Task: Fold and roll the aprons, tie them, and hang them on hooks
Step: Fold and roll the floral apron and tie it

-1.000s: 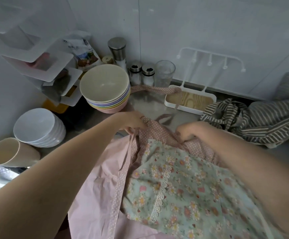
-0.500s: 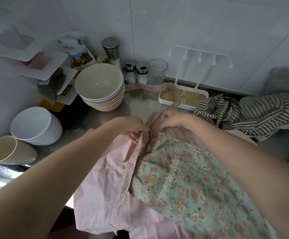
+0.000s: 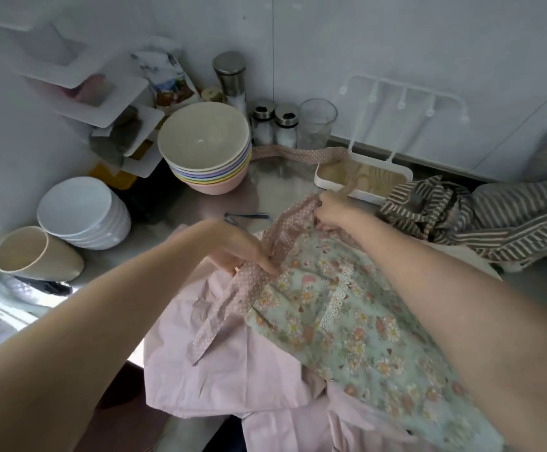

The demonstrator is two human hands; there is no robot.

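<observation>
We get just one wide-angle head view, looking forward and down from close above the counter (image 3: 265,187), forearms entering from the lower left and lower right of the frame, wall (image 3: 396,44) across the top, edges visibly bent by the lens.

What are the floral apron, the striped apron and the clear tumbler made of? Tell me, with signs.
Floral apron: soft woven cloth, likely cotton; matte, creased, lace trim.
Striped apron: similar matte cloth, lying rumpled in folds.
Clear tumbler: see-through, glossy; glass or hard plastic, cannot tell.
</observation>
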